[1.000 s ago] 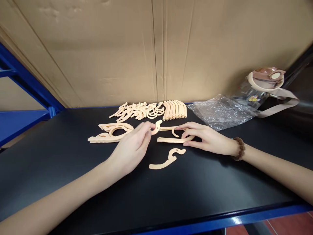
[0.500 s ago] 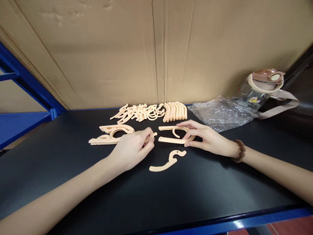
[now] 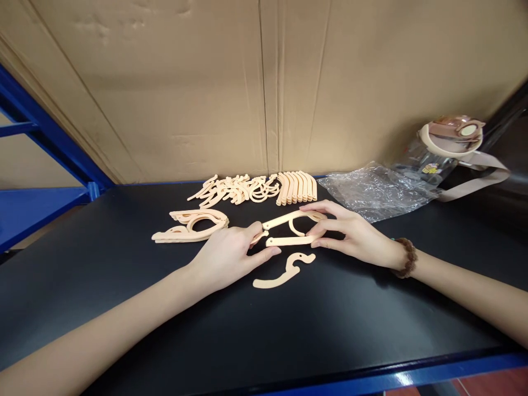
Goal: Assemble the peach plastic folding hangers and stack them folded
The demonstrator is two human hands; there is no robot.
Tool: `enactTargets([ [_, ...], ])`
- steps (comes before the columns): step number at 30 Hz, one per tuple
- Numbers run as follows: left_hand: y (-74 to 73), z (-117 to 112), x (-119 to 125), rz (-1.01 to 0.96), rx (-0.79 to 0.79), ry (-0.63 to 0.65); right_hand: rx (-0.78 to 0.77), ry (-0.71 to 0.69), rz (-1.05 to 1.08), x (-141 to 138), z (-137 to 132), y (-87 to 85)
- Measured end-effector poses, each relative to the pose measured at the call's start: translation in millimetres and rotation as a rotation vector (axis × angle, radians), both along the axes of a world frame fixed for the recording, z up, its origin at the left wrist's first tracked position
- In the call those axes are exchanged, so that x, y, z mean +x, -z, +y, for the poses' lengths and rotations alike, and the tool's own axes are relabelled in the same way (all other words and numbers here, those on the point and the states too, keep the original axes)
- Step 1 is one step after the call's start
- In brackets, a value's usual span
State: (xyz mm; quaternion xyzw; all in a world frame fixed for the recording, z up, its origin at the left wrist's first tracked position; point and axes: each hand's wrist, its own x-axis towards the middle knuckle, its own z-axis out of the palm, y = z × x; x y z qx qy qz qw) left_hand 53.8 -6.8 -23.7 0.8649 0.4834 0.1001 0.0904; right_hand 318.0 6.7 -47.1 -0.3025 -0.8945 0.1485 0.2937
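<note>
My right hand is closed around the curved end of a beige folding hanger body, whose two slotted arms point left with a thin curved hook between them. In my left hand is a beige hanger arm piece, mostly hidden by the fingers; its rounded tip shows at the open ends of the body. The left fingers touch or nearly touch the upper slotted arm. Nearer to me, a loose curved hanger arm lies flat. To the left sit stacked folded hangers, partly behind my left hand.
A pile of loose beige hanger pieces and a row of curved hanger bodies lie along the back of the black table. A clear plastic bag and a strapped water bottle are at the right. Cardboard stands behind.
My left hand has moved slightly right, bringing the arm piece to the body's open ends, and its thumb has stretched out. The body's upper arm has tilted in my right hand.
</note>
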Motion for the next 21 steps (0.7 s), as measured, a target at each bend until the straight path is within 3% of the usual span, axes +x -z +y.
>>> enactTargets([
  [21,5.4,5.2,-6.8,0.047,0.045,0.13,0.021,0.037,-0.029,0.9,-1.1,2.1],
])
